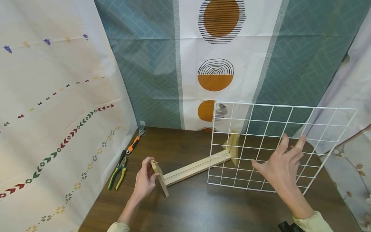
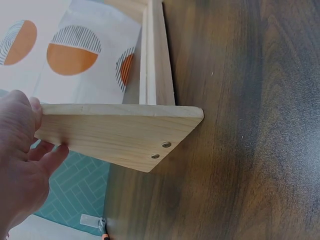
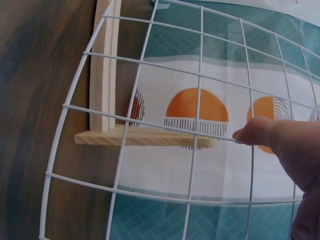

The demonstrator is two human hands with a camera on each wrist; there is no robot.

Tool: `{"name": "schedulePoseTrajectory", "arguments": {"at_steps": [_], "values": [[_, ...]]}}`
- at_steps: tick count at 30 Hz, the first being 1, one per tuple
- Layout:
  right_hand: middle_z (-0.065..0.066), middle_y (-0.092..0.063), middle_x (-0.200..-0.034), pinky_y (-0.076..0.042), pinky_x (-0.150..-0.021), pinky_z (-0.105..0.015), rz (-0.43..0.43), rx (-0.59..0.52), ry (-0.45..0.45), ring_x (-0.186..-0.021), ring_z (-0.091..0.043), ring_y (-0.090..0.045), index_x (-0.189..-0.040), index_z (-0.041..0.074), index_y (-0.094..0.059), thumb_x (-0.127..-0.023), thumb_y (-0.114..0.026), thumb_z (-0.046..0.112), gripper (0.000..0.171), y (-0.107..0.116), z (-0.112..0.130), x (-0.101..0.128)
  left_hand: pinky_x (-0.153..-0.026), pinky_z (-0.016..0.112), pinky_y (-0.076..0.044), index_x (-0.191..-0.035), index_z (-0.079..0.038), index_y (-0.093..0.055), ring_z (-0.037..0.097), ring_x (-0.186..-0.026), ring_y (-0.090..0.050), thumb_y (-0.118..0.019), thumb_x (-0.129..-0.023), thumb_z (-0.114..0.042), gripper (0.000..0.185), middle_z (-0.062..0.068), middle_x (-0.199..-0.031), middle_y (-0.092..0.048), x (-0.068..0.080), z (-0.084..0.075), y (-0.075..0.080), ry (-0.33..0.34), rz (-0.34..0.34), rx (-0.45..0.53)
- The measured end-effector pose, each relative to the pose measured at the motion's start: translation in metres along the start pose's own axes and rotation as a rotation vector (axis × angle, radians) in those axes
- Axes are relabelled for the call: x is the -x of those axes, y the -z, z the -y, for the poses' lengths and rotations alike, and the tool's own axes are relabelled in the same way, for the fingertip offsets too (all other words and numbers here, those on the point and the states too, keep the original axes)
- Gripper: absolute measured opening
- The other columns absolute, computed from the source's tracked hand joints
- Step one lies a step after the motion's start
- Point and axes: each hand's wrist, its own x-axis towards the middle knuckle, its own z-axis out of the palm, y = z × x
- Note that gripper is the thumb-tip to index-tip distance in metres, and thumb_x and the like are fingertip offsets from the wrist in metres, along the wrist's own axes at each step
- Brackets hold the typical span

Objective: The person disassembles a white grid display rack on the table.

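My left hand (image 1: 144, 179) pinches the upper end of a pale wooden end board (image 2: 120, 132), thumb on one side and fingers on the other. Two screw heads show low on that board. From it a pair of wooden rails (image 1: 197, 167) runs across the table to a second end board (image 1: 233, 148), forming one wooden stand. My right hand (image 1: 279, 166) holds a white wire grid panel (image 1: 213, 145) upright, with its fingers and thumb spread across the wires. In the right wrist view the thumb tip is at a wire crossing. Seen from the head, the grid overlaps the stand's far end.
On the left of the brown table (image 1: 185, 212) lie green-and-yellow pliers (image 1: 118, 174) and an adjustable wrench (image 1: 135, 141) with an orange and black handle. Patterned curtains (image 1: 145, 80) hang behind the table and along both sides.
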Motion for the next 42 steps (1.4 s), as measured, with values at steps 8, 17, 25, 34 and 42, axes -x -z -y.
{"name": "schedulePoseTrajectory", "arguments": {"at_steps": [8, 17, 25, 34, 42], "values": [[-0.033, 0.007, -0.157, -0.041, -0.059, -0.067, 0.014, 0.007, -0.023, -0.102, -0.063, -0.034, -0.148, -0.004, -0.018, -0.040, -0.100, 0.030, 0.140, 0.0004, -0.0014, 0.0017, -0.086, 0.046, -0.051, -0.135, 0.001, -0.041, 0.045, -0.106, -0.065, -0.068, -0.070, 0.033, 0.078, 0.022, -0.110, -0.062, 0.0064, 0.0136, 0.0005, 0.027, 0.009, -0.007], [-0.035, 0.006, -0.156, -0.041, -0.056, -0.067, 0.004, 0.010, -0.016, -0.100, -0.063, -0.034, -0.148, -0.004, -0.017, -0.040, -0.100, 0.030, 0.140, 0.0004, -0.0031, 0.0044, -0.086, 0.044, -0.051, -0.134, 0.004, -0.040, 0.043, -0.106, -0.065, -0.069, -0.068, 0.033, 0.077, 0.027, -0.108, -0.061, 0.0075, 0.0109, 0.0000, 0.026, -0.004, -0.020], [-0.033, 0.005, -0.156, -0.042, -0.057, -0.066, -0.022, 0.002, 0.004, -0.100, -0.062, -0.034, -0.147, -0.004, -0.019, -0.040, -0.100, 0.029, 0.138, -0.0014, -0.0033, 0.0046, -0.085, 0.044, -0.053, -0.133, 0.006, -0.040, 0.041, -0.104, -0.066, -0.070, -0.067, 0.033, 0.078, 0.024, -0.108, -0.061, 0.0089, 0.0106, -0.0006, 0.043, -0.030, -0.043], [-0.032, 0.008, -0.157, -0.041, -0.058, -0.067, -0.001, -0.004, -0.012, -0.102, -0.062, -0.033, -0.148, -0.004, -0.018, -0.040, -0.101, 0.028, 0.140, -0.0013, -0.0024, 0.0057, -0.082, 0.047, -0.054, -0.133, 0.004, -0.040, 0.045, -0.102, -0.066, -0.070, -0.067, 0.033, 0.079, 0.024, -0.109, -0.060, 0.0106, 0.0088, -0.0012, 0.044, -0.043, -0.070], [-0.033, 0.007, -0.157, -0.040, -0.058, -0.067, -0.006, -0.003, -0.007, -0.099, -0.062, -0.033, -0.148, -0.005, -0.018, -0.040, -0.100, 0.029, 0.140, -0.0019, -0.0032, 0.0063, -0.081, 0.045, -0.056, -0.132, 0.004, -0.041, 0.038, -0.099, -0.067, -0.072, -0.065, 0.033, 0.079, 0.018, -0.107, -0.058, 0.0110, 0.0075, -0.0016, 0.055, -0.066, -0.082]]}}
